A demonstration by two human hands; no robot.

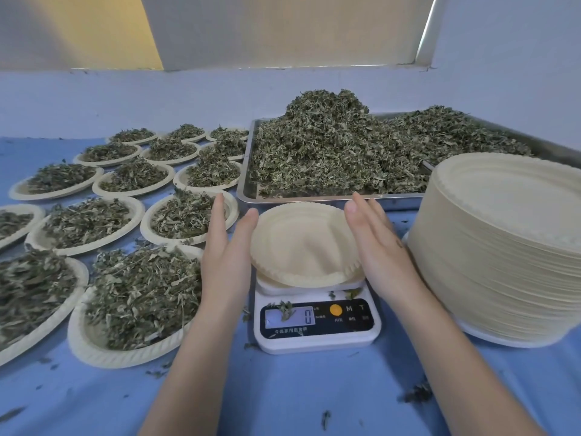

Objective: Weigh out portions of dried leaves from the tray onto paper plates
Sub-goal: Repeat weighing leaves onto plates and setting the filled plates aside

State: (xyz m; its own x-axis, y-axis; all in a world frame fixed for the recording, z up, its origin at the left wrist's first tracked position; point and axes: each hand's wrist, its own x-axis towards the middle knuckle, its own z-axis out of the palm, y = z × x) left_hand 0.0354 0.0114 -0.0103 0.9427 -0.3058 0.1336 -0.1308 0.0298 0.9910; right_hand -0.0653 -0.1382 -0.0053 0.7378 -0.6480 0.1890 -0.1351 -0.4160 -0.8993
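Heaped with dried leaves (pixel 345 146), a metal tray (pixel 248 187) at the back of the blue table (pixel 283 398); tall stack of plates (pixel 503 247) on the right; many filled plates (pixel 132 309) spread across the left. White scale (pixel 317 322) in front of the tray, reading 0, with an empty plate (pixel 301 243) on top. Left hand (pixel 224 247) and right hand (pixel 377 247) flat-fingered on either side of that plate's rim, gripping nothing
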